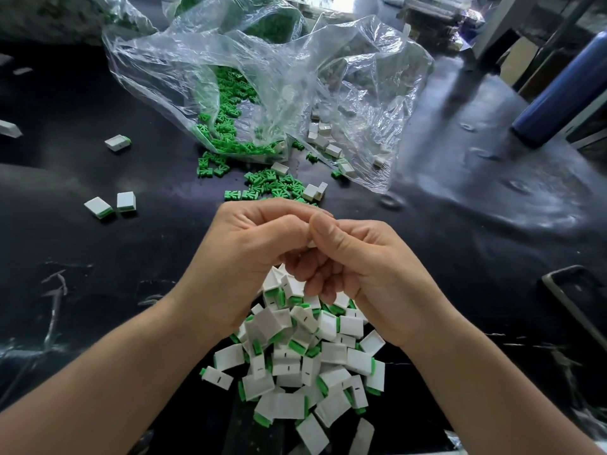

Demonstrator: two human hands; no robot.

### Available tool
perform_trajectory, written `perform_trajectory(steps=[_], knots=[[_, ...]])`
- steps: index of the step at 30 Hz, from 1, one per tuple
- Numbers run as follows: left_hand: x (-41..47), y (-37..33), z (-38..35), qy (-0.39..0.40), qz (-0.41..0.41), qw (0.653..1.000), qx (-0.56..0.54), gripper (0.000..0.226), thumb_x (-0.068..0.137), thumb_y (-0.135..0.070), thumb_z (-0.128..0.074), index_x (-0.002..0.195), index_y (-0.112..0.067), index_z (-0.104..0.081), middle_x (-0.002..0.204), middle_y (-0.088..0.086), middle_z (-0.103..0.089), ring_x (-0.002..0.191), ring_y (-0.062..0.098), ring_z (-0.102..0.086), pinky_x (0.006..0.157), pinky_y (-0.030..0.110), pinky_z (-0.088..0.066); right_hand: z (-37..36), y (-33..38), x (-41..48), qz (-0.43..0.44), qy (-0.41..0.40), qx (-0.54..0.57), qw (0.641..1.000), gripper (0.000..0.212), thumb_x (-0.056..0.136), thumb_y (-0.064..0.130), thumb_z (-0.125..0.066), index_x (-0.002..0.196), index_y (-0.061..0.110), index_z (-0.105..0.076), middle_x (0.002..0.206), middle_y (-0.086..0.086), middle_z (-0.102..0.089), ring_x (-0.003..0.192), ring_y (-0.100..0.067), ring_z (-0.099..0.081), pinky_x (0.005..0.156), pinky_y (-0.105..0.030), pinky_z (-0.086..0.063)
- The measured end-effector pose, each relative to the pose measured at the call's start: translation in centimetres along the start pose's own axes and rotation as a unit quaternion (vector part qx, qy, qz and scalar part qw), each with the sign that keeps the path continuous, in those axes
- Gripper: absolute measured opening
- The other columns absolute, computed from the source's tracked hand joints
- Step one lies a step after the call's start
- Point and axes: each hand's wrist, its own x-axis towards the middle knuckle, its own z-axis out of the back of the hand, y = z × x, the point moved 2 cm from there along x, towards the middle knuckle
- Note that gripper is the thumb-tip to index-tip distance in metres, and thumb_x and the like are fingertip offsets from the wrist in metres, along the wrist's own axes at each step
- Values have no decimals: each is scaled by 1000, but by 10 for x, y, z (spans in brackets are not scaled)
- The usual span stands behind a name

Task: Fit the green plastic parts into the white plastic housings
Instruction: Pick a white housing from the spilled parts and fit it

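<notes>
Both hands meet over the pile of finished housings [295,359]. I see the left hand [249,257] and right hand [371,277] curled tight together, pinching a white housing [308,239] between them. Only a sliver of it shows by the right thumb (long axis: I cannot tell), and any green insert is hidden. Loose green parts [272,185] lie just beyond the knuckles, nearer the left hand.
</notes>
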Motion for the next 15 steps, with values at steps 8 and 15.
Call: perform_trajectory(steps=[8,15], knots=[[3,-2,13,-49,27,997,46,18,54,-18,-63,68,-18,-75,50,0,-58,45,9,-45,45,17,-39,7,1,3,4,-22,-86,996,57,72,57,-41,71,7,-68,55,-1,-63,46,-12,-54,42,-17,-38],[2,-3,12,8,99,979,180,12,62,-28,-64,59,-21,-74,46,-4,-52,44,5,-41,42,12,-33,51,-6,18,24,-211,-223,951,24,85,35,-61,66,21,-64,51,7,-63,45,-1,-54,43,-9,-36]])
